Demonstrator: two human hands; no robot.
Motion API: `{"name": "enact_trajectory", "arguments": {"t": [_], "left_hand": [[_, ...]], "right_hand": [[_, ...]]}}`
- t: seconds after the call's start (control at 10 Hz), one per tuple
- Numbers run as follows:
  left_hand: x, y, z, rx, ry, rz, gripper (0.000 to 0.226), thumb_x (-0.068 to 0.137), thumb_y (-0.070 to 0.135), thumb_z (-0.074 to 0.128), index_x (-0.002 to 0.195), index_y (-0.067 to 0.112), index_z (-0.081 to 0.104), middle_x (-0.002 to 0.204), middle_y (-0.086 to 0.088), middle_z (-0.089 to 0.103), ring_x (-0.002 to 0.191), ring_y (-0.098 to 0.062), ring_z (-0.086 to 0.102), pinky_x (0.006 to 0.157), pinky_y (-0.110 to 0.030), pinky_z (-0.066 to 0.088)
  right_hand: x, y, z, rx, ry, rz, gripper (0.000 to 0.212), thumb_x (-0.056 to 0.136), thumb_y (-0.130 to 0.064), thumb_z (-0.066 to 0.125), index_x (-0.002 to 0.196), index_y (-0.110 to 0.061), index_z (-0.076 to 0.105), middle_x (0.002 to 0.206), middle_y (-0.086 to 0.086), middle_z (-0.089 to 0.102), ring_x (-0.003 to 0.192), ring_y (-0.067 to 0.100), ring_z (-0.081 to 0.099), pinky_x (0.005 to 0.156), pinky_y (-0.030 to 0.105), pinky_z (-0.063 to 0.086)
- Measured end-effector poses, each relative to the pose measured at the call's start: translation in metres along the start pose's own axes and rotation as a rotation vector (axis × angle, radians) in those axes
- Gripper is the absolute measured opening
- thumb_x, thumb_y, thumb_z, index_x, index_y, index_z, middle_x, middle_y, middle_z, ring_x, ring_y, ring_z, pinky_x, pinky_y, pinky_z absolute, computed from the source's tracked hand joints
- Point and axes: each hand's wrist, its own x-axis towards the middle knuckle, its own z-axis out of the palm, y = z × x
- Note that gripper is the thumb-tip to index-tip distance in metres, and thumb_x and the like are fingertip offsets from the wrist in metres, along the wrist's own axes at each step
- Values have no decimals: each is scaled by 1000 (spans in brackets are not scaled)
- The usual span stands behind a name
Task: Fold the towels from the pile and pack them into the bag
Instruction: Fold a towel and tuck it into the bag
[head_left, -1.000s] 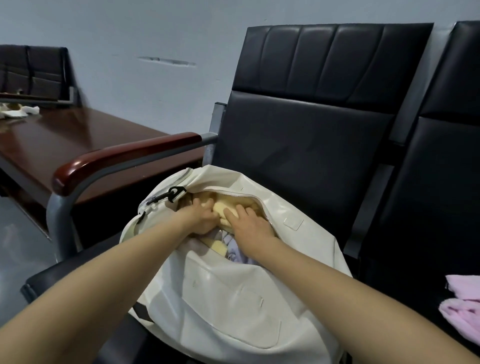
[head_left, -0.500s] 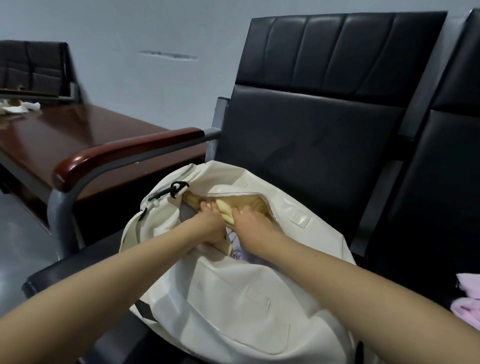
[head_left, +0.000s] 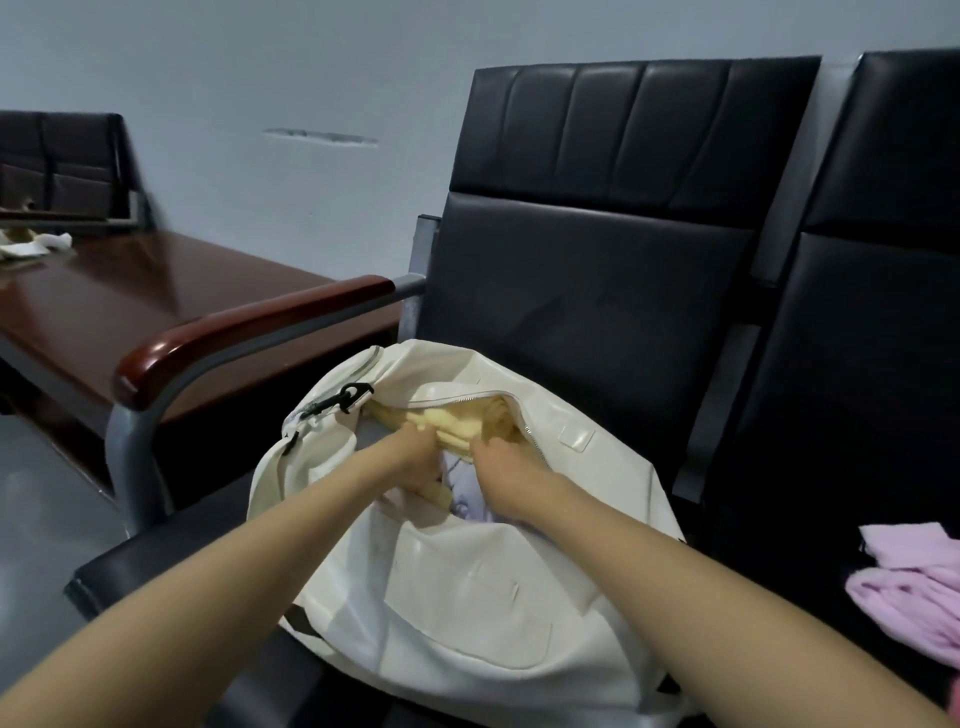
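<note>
**Both hands in the bag mouth, on the yellow towel**

Bag (head_left: 467, 597) lies on the chair (head_left: 571, 312) seat, zip open. Left hand (head_left: 415, 460) and right hand (head_left: 506, 467) are side by side inside the opening, close together.

Yellow towel (head_left: 460, 423) sits in the bag, just beyond and under both hands.
- Left grip: fingers curled round a fold of it.
- Right grip: fingertips buried in the towel; cannot tell whether holding or only pressing.

Lilac cloth (head_left: 465, 501) shows between the wrists, just nearer than the hands. Pink towels (head_left: 919, 597) lie well right of the right hand, on the next seat (head_left: 769, 561). Armrest (head_left: 249, 332) is up-left of the left hand, with the table (head_left: 130, 301) beyond it.
</note>
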Motion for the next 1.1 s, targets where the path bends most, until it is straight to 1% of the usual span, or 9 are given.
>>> {"name": "enact_trajectory", "arguments": {"t": [0.1, 0.2, 0.3, 0.4, 0.5, 0.6, 0.7, 0.9, 1.1], "left_hand": [[-36, 12, -27, -50, 70, 77, 44, 91, 5, 43, 134, 11, 51, 136, -13, 54, 123, -27, 51, 92, -28, 41], [-66, 32, -39, -123, 161, 108, 46, 86, 1, 42, 125, 17, 60, 130, -8, 58, 114, -23, 55, 78, -24, 41], [-110, 70, -50, -108, 185, 221, 35, 85, 0, 42, 105, 18, 65, 116, -6, 64, 98, -24, 57, 71, -26, 42], [-150, 120, -41, -113, 123, 345, 36, 83, 1, 43, 104, 20, 65, 112, -3, 65, 99, -21, 53, 83, -30, 46], [-184, 183, -17, -172, 60, 474, 31, 84, 8, 48, 107, 21, 65, 114, -3, 66, 104, -20, 57, 88, -30, 47], [-214, 246, 17, -197, -21, 572, 25, 86, 16, 51, 104, 25, 66, 114, -1, 67, 106, -20, 61, 90, -30, 48], [-236, 300, 55, -172, -104, 635, 24, 85, 19, 52, 102, 26, 67, 114, -1, 67, 106, -22, 61, 90, -32, 49], [-249, 375, 116, -27, -221, 687, 31, 89, 18, 52, 117, 20, 62, 125, -2, 59, 110, -24, 57, 84, -30, 45], [-214, 425, 148, -19, -161, 673, 41, 95, 23, 49, 135, 13, 45, 138, -9, 43, 122, -29, 49, 91, -40, 44]], "right_hand": [[-37, 13, -22, 108, 103, 1, 36, 95, -4, 43, 131, -4, 45, 124, 19, 52, 112, 38, 54, 86, 38, 44], [-93, 35, -53, 116, 221, 12, 36, 95, -12, 44, 131, -16, 46, 122, 9, 56, 109, 32, 57, 87, 41, 49], [-170, 76, -76, 144, 259, 92, 32, 96, -25, 47, 128, -22, 50, 126, 1, 54, 109, 26, 56, 90, 40, 48], [-256, 130, -78, 150, 271, 206, 31, 96, -29, 52, 127, -24, 52, 124, -1, 54, 112, 23, 55, 93, 37, 45], [-335, 183, -64, 156, 271, 409, 35, 94, -29, 55, 128, -21, 54, 127, 0, 54, 113, 20, 53, 90, 29, 40], [-405, 227, -45, 186, 262, 579, 36, 93, -25, 58, 127, -18, 55, 133, 6, 53, 119, 23, 52, 97, 32, 42], [-459, 262, -25, 205, 242, 706, 36, 93, -24, 59, 128, -13, 55, 132, 10, 54, 121, 26, 52, 96, 30, 39], [-495, 316, 10, 231, 244, 823, 31, 92, -21, 59, 121, -12, 59, 124, 14, 54, 116, 29, 53, 95, 28, 37], [-453, 351, 30, 220, 270, 709, 36, 94, -18, 51, 129, -12, 52, 130, 12, 49, 122, 31, 45, 102, 31, 34]]}}
